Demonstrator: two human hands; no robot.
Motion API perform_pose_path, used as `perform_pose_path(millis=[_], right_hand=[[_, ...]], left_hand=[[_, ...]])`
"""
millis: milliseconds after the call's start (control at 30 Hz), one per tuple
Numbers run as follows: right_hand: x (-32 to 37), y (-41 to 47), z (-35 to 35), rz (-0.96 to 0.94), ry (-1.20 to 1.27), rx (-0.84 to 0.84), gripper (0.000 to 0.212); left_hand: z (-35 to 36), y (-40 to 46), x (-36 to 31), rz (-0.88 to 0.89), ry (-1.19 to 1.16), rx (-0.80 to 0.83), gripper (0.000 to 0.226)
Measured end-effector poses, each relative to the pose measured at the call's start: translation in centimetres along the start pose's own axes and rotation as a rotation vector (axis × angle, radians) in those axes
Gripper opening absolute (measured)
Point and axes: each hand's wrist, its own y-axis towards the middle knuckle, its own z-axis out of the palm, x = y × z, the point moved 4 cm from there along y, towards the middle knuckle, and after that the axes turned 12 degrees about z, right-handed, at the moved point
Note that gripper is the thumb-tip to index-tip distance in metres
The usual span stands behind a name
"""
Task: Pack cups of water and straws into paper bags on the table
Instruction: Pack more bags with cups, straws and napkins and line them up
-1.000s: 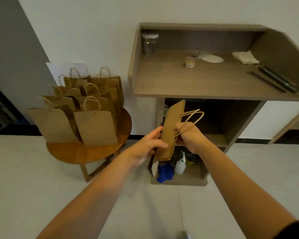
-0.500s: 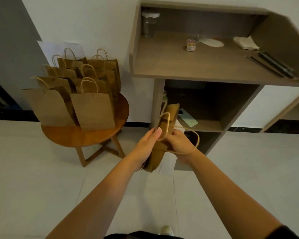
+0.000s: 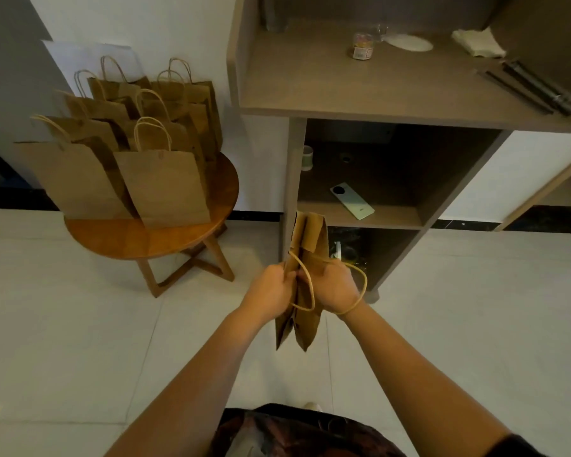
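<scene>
I hold a folded brown paper bag [image 3: 307, 245] in front of me over the floor. My left hand [image 3: 271, 293] grips its left edge and my right hand [image 3: 337, 286] grips the right edge near the rope handles, one handle looped round my right wrist. The bag is still flat, its mouth barely parted. Several standing paper bags [image 3: 160, 186] crowd the round wooden table [image 3: 152, 240] at the left. Dark straws [image 3: 531, 90] lie at the right of the upper shelf. A clear glass [image 3: 276, 11] stands at the shelf's back left.
A wooden shelf unit [image 3: 360, 97] stands ahead, with a small jar [image 3: 362, 46], a white plate [image 3: 409, 42] and a napkin [image 3: 477, 42] on top. A phone [image 3: 351, 201] lies on the middle shelf. White tiled floor spreads around me.
The bag came down from in front of the shelf to waist height. Both hands shifted to its two edges, and my view tilted down toward the floor.
</scene>
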Motion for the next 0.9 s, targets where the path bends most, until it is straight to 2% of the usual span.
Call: perform_pose_path(millis=[133,267,433,567,667,800,900], right_hand=[[-1.6,0.9,-1.4,0.031,-0.218,-0.093,0.018],[-2.9,2.0,-3.4,0.127,-0.359,-0.142,0.008],[-2.3,2.6,-4.9,0.136,-0.506,-0.220,0.011],[-2.3,3.3,-6.4,0.163,-0.512,-0.266,0.012],[-2.0,3.7,-6.8,0.136,-0.444,-0.266,0.015],[-1.4,4.3,-6.0,0.062,-0.241,-0.149,0.016],[-1.4,4.6,-6.2,0.113,-0.157,-0.043,0.011]], left_hand=[[-1.0,0.1,1.9,-0.063,0.194,-0.130,0.018],[-3.0,0.8,3.2,-0.121,0.409,-0.134,0.018],[-4.1,1.1,3.6,-0.160,0.564,-0.172,0.020],[-5.6,1.2,3.6,-0.200,0.702,-0.192,0.020],[-6.4,1.7,3.2,-0.175,0.669,-0.201,0.021],[-5.8,2.3,2.5,-0.088,0.456,-0.162,0.022],[-6.5,2.2,2.6,-0.096,0.342,-0.207,0.021]])
